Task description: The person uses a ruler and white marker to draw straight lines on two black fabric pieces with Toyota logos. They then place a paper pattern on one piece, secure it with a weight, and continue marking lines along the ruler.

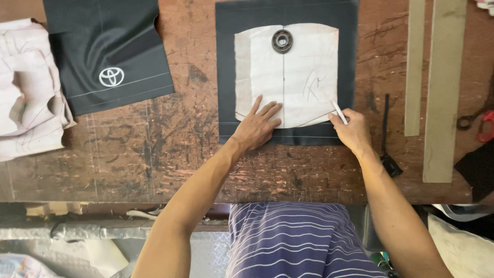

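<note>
At centre frame, the left hand (257, 126) presses flat, fingers spread, on the paper pattern (303, 77) while the right hand (352, 131) pinches white chalk (339, 111), tracing its lower right edge onto dark fabric (226, 62).

Scarred wooden table (154, 154): dark fabric pieces (226, 77), rulers (442, 92), scissors (476, 123).

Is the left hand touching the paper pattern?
Touching: the head view shows the left hand pressed flat, fingers spread, on the paper pattern.
</note>
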